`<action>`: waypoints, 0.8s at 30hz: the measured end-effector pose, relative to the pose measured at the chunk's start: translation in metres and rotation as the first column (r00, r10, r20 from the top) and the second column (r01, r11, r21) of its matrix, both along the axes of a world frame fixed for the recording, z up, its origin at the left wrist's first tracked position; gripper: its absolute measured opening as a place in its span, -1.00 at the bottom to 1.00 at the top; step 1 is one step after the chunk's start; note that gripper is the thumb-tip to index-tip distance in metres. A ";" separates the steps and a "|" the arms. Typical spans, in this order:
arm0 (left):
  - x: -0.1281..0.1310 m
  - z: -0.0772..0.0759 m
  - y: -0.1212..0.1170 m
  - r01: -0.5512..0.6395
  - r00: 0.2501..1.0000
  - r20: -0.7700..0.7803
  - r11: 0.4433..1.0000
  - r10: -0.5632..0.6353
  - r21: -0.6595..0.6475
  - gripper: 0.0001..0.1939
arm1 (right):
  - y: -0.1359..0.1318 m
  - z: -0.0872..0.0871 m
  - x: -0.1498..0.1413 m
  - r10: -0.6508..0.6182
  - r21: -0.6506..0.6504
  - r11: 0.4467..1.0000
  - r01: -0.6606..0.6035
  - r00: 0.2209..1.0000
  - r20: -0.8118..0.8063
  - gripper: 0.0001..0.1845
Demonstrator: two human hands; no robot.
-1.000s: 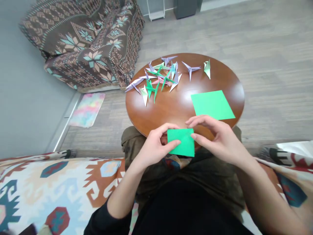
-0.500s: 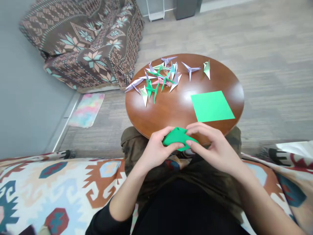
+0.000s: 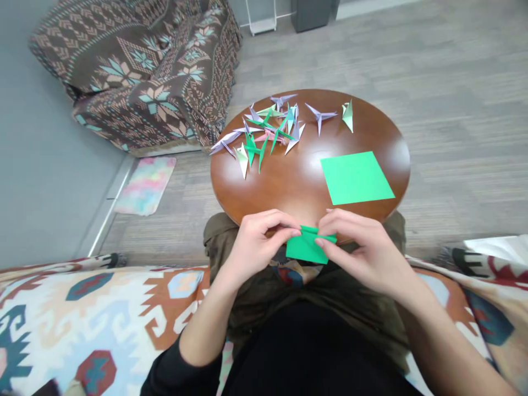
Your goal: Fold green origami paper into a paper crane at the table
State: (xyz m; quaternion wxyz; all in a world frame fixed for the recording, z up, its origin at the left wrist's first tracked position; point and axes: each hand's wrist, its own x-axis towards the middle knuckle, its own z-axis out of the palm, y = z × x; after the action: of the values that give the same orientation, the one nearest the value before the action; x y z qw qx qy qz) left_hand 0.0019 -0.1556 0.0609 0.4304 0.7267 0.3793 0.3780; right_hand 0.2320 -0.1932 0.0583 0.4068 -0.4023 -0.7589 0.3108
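Between my hands, above my lap and by the table's near edge, is a partly folded sheet of green origami paper [image 3: 307, 250]. My left hand [image 3: 264, 239] pinches its upper left corner between thumb and fingers. At the upper right, my right hand [image 3: 350, 236] grips it the same way, covering that corner. A fold runs along the top between the fingertips, and the lower part hangs down flat. Beyond my right hand a flat green sheet of paper [image 3: 358, 178] lies on the table.
The round brown wooden table [image 3: 284, 192] carries a cluster of folded paper cranes [image 3: 268, 132] at its far left. A purple crane [image 3: 320, 116] and a pale green crane [image 3: 348, 115] lie apart. A patterned covered armchair [image 3: 165, 82] stands beyond, near a pastel mat [image 3: 145, 186].
The green paper in my hands has turned and opened from a rounded, bunched shape to a flatter one with straight edges. Both hands have shifted their grip to its upper corners.
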 end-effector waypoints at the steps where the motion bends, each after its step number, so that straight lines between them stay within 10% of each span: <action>1: 0.002 0.000 -0.002 -0.035 0.999 0.038 0.999 0.036 -0.021 -0.92 | 0.000 -0.001 0.000 -0.008 0.002 1.000 0.008 1.000 -0.010 -0.88; 10: 0.026 0.000 -0.017 -0.095 0.923 0.314 0.921 0.224 -0.378 -0.69 | -0.008 -0.006 -0.004 -0.136 0.055 0.988 0.143 0.984 -0.118 -0.82; 24: 0.031 0.011 -0.021 -0.148 0.916 0.307 0.929 0.258 -0.340 -0.80 | -0.013 -0.013 -0.004 -0.153 -0.082 0.987 0.136 0.952 -0.264 -0.81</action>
State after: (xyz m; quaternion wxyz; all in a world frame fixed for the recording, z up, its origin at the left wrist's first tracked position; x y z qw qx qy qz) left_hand 0.0327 -0.1766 0.0715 0.5568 0.5281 0.4265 0.4788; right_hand 0.2280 -0.2066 0.0451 0.5151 -0.4233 -0.6549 0.3558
